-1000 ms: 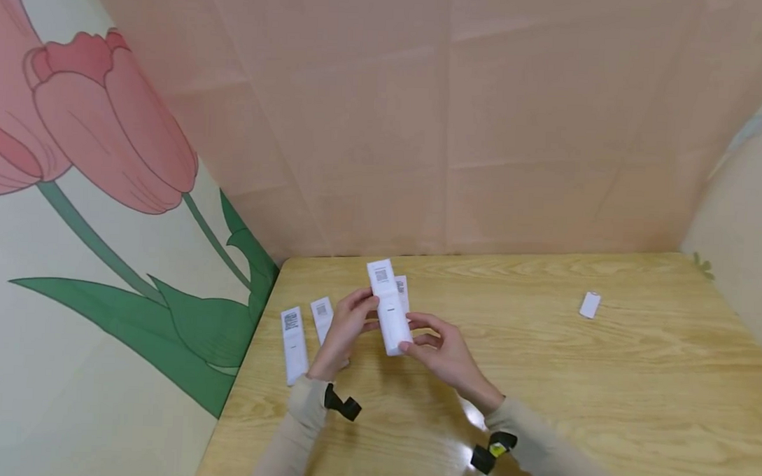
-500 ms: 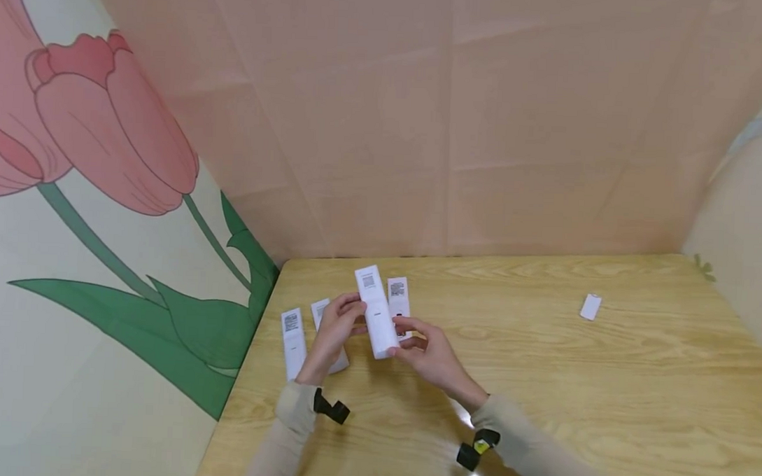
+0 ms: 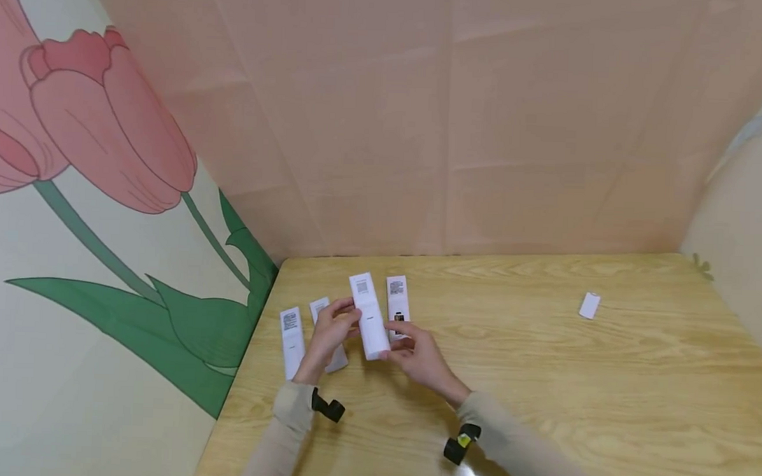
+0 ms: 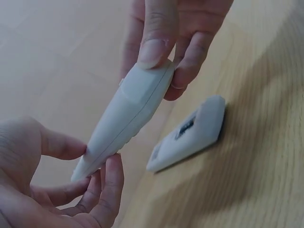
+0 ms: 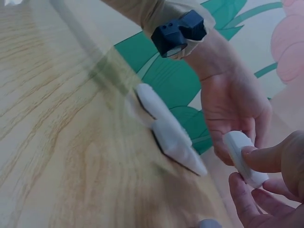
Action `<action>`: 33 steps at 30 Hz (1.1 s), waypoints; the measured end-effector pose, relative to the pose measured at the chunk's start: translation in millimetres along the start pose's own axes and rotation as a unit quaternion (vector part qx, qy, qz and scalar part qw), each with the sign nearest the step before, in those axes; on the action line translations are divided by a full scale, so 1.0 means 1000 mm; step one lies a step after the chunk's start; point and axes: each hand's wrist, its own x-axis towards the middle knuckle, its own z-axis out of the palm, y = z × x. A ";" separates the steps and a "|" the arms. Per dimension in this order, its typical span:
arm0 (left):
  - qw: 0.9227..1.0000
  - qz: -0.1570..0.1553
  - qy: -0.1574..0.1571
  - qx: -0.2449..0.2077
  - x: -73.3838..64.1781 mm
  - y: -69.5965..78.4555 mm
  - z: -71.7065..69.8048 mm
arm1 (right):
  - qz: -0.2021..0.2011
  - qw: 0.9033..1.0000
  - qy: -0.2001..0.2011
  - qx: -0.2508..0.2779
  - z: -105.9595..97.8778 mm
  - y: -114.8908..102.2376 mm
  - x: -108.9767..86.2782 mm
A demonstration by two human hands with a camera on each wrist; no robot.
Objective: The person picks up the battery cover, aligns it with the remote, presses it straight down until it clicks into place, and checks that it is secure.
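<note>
Both hands hold a white remote control (image 3: pixel 367 321) above the table, its labelled back turned up. My left hand (image 3: pixel 331 334) pinches its far part, thumb on one face and fingers under it, as the left wrist view shows. My right hand (image 3: pixel 423 360) pinches the thicker near end between thumb and fingers. Just behind lies another white remote control (image 3: pixel 396 293), with a dark opening in its back; this opening also shows on the lying remote control (image 4: pixel 192 130) in the left wrist view. A remote control (image 3: pixel 337 361) is partly hidden behind my left hand.
Farther left lies one more white remote control (image 3: pixel 292 343), label up. A small white flat piece (image 3: pixel 589 305) lies far to the right on the wooden table (image 3: pixel 540 383). A pink-brown cloth (image 3: pixel 448 128) hangs behind, and a tulip-printed wall (image 3: pixel 119 152) stands at the left.
Both hands have carried the remote control left and slightly nearer. The remote control lying behind it, partly covered before, now shows more fully, dark opening included.
</note>
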 end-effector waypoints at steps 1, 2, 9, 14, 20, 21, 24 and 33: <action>1.000 -0.001 0.001 0.002 0.001 -0.002 0.000 | -0.001 1.000 0.001 -0.003 0.001 0.002 0.000; 1.000 -0.002 0.001 0.003 0.003 -0.004 0.000 | -0.002 1.000 0.003 -0.006 0.002 0.005 0.001; 1.000 -0.010 0.015 0.015 0.008 -0.014 -0.002 | -0.028 1.000 -0.001 -0.014 0.007 0.019 0.006; 0.999 0.002 0.034 0.039 0.012 -0.022 -0.003 | -0.041 0.998 0.002 -0.048 0.009 0.028 0.010; 0.997 0.000 0.043 0.064 0.015 -0.026 -0.003 | -0.027 0.997 0.012 -0.077 0.011 0.034 0.014; 0.997 -0.001 0.043 0.069 0.015 -0.027 -0.003 | -0.024 0.996 0.013 -0.081 0.012 0.035 0.015; 0.996 -0.001 0.039 0.080 0.015 -0.028 -0.004 | -0.016 0.995 0.010 -0.093 0.014 0.037 0.015; 0.994 0.020 0.038 0.104 0.014 -0.032 -0.004 | -0.024 0.994 -0.011 -0.110 0.020 0.043 0.015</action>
